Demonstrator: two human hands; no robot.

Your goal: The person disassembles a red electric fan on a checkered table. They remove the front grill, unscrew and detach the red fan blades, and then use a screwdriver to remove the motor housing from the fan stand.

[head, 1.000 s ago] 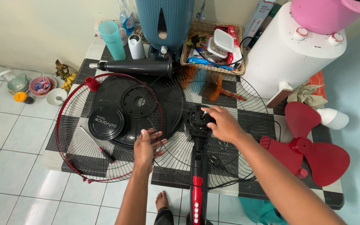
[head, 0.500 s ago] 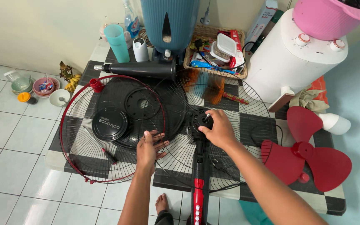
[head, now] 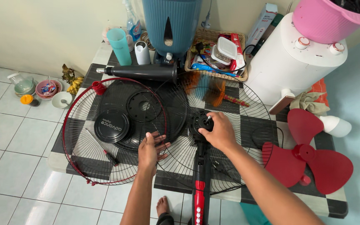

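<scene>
The fan motor point(head: 200, 121), at the middle of the black wire guard point(head: 246, 104) on the checkered table point(head: 255, 125), is gripped by the right hand point(head: 221, 132); the left hand point(head: 150, 151) is laid open, fingers spread, on the guard's wires beside the red-rimmed guard point(head: 78, 141); the red fan blade point(head: 313, 156) lies well apart.

White-red carton point(head: 263, 19); packets in basket point(head: 213, 68)

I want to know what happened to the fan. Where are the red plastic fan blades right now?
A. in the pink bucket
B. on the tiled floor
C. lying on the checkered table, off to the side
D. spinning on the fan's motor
C: the red plastic fan blades lie flat on the black-and-white checkered table, apart from the black fan motor hub that the right hand grips.
</scene>
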